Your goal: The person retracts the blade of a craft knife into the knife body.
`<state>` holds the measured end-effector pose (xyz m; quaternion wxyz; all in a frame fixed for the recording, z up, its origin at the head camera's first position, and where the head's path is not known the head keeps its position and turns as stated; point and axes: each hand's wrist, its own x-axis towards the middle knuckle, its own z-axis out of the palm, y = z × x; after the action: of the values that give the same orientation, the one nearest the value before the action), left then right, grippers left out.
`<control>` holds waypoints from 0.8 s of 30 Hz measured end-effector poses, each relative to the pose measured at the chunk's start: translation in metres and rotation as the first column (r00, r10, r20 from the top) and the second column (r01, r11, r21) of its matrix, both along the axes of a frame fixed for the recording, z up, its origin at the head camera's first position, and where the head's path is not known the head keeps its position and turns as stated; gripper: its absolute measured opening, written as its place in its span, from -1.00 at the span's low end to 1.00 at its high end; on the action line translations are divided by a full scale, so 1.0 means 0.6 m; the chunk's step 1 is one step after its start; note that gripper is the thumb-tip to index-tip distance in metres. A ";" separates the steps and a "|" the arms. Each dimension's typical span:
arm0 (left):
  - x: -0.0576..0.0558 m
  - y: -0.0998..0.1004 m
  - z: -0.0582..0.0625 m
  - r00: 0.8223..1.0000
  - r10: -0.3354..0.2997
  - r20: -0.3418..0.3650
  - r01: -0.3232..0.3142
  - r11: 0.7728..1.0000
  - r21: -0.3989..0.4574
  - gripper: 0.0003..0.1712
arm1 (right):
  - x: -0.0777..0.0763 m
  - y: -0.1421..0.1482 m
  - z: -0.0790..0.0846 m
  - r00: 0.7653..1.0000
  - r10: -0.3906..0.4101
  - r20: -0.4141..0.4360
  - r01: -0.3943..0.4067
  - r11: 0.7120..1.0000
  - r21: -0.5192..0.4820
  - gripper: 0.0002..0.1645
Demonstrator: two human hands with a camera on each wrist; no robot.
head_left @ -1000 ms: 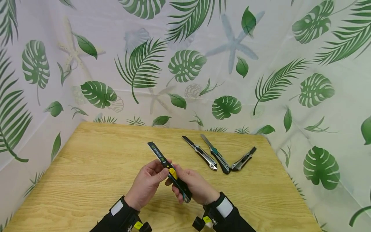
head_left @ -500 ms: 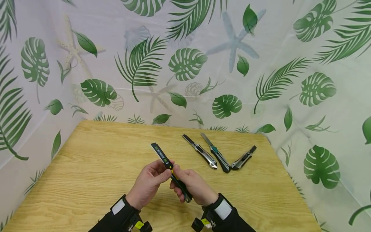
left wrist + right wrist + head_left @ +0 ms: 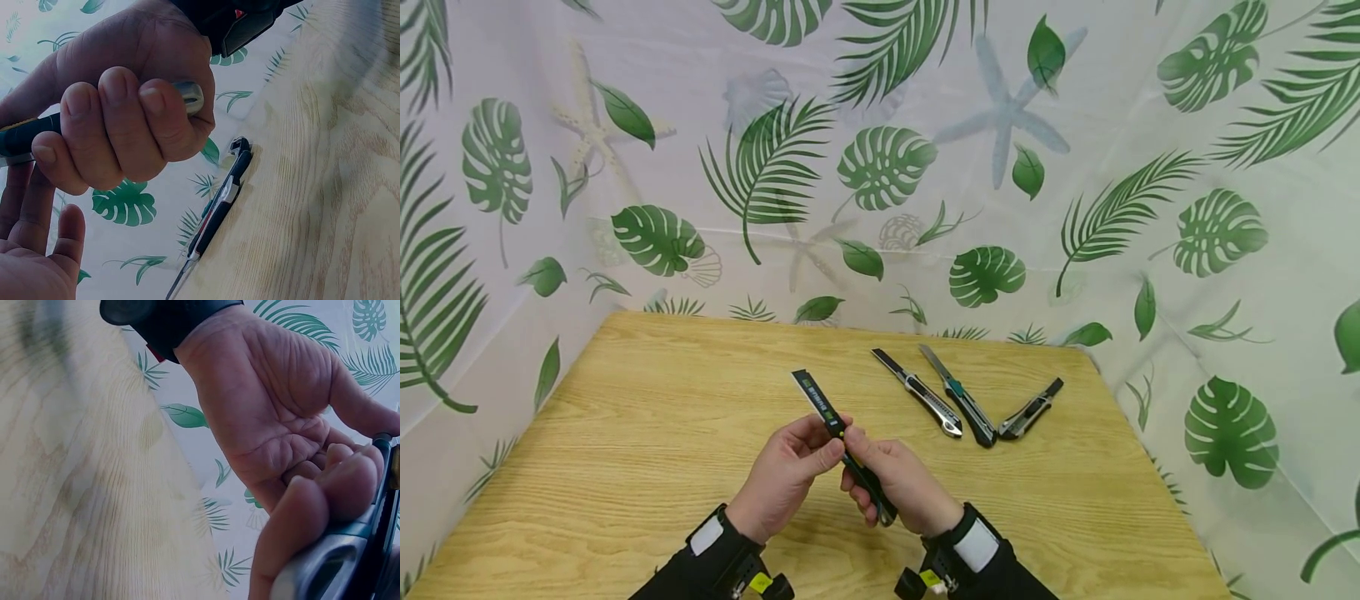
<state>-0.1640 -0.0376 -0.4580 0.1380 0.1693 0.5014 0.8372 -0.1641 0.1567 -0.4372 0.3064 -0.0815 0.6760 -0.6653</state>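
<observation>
A black utility knife [image 3: 815, 400] with a printed front section slants up and left between the two hands in the head view. The left hand [image 3: 781, 471] pinches it near its middle, thumb on top and fingers behind. Around the handle curl the fingers of the right hand [image 3: 913, 486], its thumb lying on the upper side, where the yellow slider is mostly covered. In the left wrist view the metal handle end [image 3: 189, 97] sticks out past the right hand's curled fingers [image 3: 109, 134]. The right wrist view shows the left thumb [image 3: 359, 406] against the knife.
Three more utility knives lie at the back right of the wooden table [image 3: 647, 417]: a silver one [image 3: 928, 404], a teal-and-black one [image 3: 968, 408] and a short grey one [image 3: 1028, 413]. Behind hangs a leaf-print cloth [image 3: 880, 275].
The right thumb has slid forward over the yellow slider, which showed clearly a second ago. The knife has shifted slightly right and turned a little. The other knives lie where they were.
</observation>
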 end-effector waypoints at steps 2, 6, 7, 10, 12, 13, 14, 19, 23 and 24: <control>0.000 0.000 0.000 1.000 0.002 0.007 -0.002 1.000 0.002 -0.69 | 0.001 -0.001 -0.001 1.000 0.002 0.004 -0.002 1.000 -0.009 -0.23; 0.000 -0.001 0.002 1.000 0.005 0.020 -0.005 1.000 0.004 -0.67 | 0.002 -0.001 -0.001 1.000 0.013 0.006 -0.013 0.999 -0.035 -0.24; 0.000 -0.001 0.002 1.000 0.005 0.020 -0.005 1.000 0.005 -0.67 | 0.002 -0.001 -0.001 1.000 0.016 0.005 -0.015 0.999 -0.040 -0.23; 0.000 -0.002 0.001 1.000 0.001 0.015 -0.001 1.000 0.015 -0.70 | 0.001 -0.001 -0.002 1.000 0.020 0.000 -0.020 0.999 -0.047 -0.24; 0.000 -0.002 0.000 1.000 -0.002 0.007 0.002 1.000 0.026 -0.71 | 0.000 -0.001 -0.003 1.000 0.018 -0.006 -0.018 0.999 -0.045 -0.24; -0.001 -0.002 -0.001 1.000 -0.004 0.005 0.004 1.000 0.031 -0.71 | 0.000 -0.001 -0.003 1.000 0.015 -0.008 -0.016 0.999 -0.043 -0.24; -0.001 -0.001 -0.001 1.000 -0.005 0.002 0.005 0.999 0.035 -0.71 | 0.000 -0.001 -0.003 1.000 0.014 -0.010 -0.014 0.999 -0.040 -0.24; 0.000 -0.001 -0.002 1.000 -0.012 -0.004 0.012 0.999 0.049 -0.71 | 0.000 -0.002 -0.003 1.000 0.000 -0.017 -0.001 1.000 -0.026 -0.24; -0.001 -0.001 -0.003 1.000 -0.018 0.004 0.018 0.999 0.051 -0.72 | 0.001 -0.003 -0.003 1.000 -0.013 -0.023 0.012 1.000 -0.014 -0.24; -0.001 -0.001 -0.003 1.000 -0.019 0.007 0.019 0.999 0.050 -0.72 | 0.001 -0.003 -0.003 1.000 -0.016 -0.024 0.015 1.000 -0.011 -0.24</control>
<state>-0.1644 -0.0384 -0.4596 0.1435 0.1742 0.4781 0.8488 -0.1636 0.1552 -0.4388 0.2927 -0.0859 0.6764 -0.6704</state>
